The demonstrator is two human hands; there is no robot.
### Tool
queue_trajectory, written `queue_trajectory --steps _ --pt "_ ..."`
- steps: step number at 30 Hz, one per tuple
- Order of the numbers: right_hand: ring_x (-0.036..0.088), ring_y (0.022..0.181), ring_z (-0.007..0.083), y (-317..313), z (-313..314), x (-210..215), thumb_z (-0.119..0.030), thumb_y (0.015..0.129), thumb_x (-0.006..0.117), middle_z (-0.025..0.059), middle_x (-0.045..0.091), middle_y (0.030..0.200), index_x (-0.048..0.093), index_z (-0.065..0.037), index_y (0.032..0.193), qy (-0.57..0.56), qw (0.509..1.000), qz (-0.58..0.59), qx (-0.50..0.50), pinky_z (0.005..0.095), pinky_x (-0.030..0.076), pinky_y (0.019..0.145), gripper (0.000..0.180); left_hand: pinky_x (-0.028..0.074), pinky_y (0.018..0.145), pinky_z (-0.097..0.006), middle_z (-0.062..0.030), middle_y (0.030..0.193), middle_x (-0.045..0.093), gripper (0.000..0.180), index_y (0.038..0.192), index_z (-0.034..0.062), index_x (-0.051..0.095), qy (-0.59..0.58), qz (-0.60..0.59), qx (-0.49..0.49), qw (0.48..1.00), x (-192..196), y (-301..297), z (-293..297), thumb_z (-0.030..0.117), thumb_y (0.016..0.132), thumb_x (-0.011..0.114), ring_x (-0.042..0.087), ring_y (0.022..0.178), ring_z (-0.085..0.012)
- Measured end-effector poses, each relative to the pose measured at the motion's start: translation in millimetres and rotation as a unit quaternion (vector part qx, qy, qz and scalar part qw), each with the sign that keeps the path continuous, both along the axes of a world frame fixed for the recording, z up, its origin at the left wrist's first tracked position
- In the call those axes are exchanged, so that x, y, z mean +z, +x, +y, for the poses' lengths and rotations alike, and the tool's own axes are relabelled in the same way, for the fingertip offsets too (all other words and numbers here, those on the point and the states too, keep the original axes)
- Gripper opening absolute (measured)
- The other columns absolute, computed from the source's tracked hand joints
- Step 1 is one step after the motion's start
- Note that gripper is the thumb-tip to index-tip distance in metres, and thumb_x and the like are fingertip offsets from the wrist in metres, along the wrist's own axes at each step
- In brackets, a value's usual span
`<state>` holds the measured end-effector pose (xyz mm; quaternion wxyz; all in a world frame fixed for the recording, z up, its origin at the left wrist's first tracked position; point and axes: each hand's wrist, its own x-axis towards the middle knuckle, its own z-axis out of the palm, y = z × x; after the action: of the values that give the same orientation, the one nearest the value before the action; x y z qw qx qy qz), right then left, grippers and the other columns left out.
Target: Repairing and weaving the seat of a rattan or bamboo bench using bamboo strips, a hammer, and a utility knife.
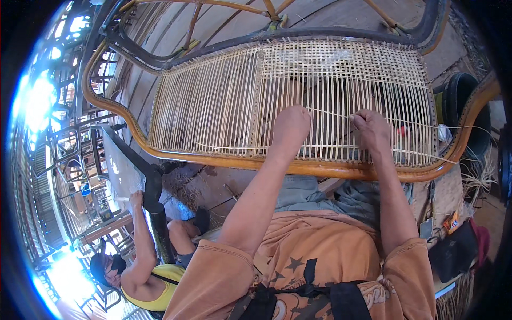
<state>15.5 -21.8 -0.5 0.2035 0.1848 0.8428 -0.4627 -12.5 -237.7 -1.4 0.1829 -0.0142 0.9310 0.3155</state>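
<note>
Across my lap lies a rattan furniture frame [341, 172] with a curved, varnished brown rim. Cane strands run front to back over it, and a woven grid [346, 58] covers the far right part. My left hand [292, 126] is closed, gripping a thin cane strand [330, 112] over the middle strands. Farther right, my right hand [370, 126] pinches the same strand, which stretches between both hands. The strand ends inside my fists are hidden. Another loose strand crosses the near edge at the right.
A dark green bucket [464, 101] stands beyond the frame's right end. At lower left, a person in a yellow top [160, 285] sits holding a pale panel [120, 165]. A black bag [453, 250] lies at right. More frames stand at far left.
</note>
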Motion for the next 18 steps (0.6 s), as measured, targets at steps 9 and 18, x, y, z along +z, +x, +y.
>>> queue_trajectory --steps 9,18 --pt "0.063 0.066 0.0141 6 20 -29 -0.028 0.084 0.065 0.007 0.064 0.069 0.07 -0.005 0.09 -0.088 0.994 0.058 -0.026 0.0319 0.049 0.061 0.025 0.05 0.066 -0.042 -0.0176 0.072 0.066 0.023 0.078 0.0007 0.067 -0.041 -0.052 0.012 0.998 2 -12 -7 0.021 0.081 0.058 0.064 0.069 -0.0329" --pt "0.065 0.072 0.0224 2 0 -15 -0.036 0.086 0.061 0.0075 0.068 0.076 0.071 -0.01 0.094 0.043 0.999 0.004 0.002 0.0376 0.05 0.069 0.028 0.051 0.071 -0.045 -0.0201 0.08 0.066 0.022 0.08 0.0031 0.069 -0.175 0.048 -0.011 0.983 1 0 -6 0.019 0.083 0.055 0.065 0.076 -0.0347"
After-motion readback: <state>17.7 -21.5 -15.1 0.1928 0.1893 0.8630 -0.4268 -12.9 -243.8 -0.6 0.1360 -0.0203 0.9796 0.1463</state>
